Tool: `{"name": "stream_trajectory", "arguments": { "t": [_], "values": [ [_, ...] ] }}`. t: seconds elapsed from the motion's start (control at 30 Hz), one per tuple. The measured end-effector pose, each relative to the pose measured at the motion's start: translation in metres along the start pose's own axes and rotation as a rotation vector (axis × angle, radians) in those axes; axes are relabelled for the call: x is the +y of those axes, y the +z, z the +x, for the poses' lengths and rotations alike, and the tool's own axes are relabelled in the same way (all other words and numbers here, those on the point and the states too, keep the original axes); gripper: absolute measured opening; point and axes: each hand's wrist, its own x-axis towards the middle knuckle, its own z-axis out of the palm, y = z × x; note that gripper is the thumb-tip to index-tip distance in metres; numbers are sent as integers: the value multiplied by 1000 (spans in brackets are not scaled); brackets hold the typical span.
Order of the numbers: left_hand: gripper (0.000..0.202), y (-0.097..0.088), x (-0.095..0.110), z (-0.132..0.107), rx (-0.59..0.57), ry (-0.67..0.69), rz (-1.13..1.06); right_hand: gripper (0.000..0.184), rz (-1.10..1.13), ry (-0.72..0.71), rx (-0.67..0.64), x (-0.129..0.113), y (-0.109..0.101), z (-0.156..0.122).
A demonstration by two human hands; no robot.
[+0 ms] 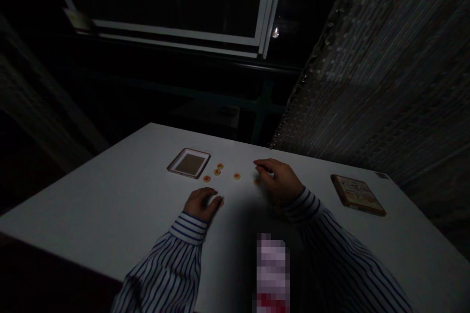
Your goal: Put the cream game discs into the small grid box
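The desk (pixel 121 195) is white and dimly lit; on it, from largest to smallest: a lidded box (pixel 358 194) at the right, well apart from the hands; an open shallow tray (pixel 189 163) at centre-left; a loose scatter of small round tokens (pixel 217 172) just beside the tray, between it and the hands. The right hand (pixel 281 181) lies on the desk, its fingers curled towards a token at their tips; whether they grip it cannot be told. The left hand (pixel 201 204) rests flat, fingers loosely spread, seemingly over another token, holding nothing visible. Judgement: tokens are being sorted or gathered; the next move calls for a fine pinch on one flat piece.
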Motion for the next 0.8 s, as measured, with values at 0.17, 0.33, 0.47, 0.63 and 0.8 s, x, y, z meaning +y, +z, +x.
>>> {"name": "stream_trajectory", "arguments": {
  "t": [0.17, 0.33, 0.47, 0.63, 0.8],
  "values": [
    [29, 6, -7, -4, -31, 101, 101, 27, -29, -92, -122, -12, 32, 2],
    [38, 10, -15, -6, -80, 155, 167, 27, -42, -115, -156, -9, 68, -5],
    [37, 10, -18, -7, -149, 156, 234, 28, -78, -136, -180, -3, 87, -11],
    [31, 8, -19, -7, -190, 177, 268, 27, -87, -182, -169, 4, 102, -17],
    [27, 8, -18, -6, -193, 166, 275, 27, -87, -203, -157, 7, 111, -21]
  ]
}}
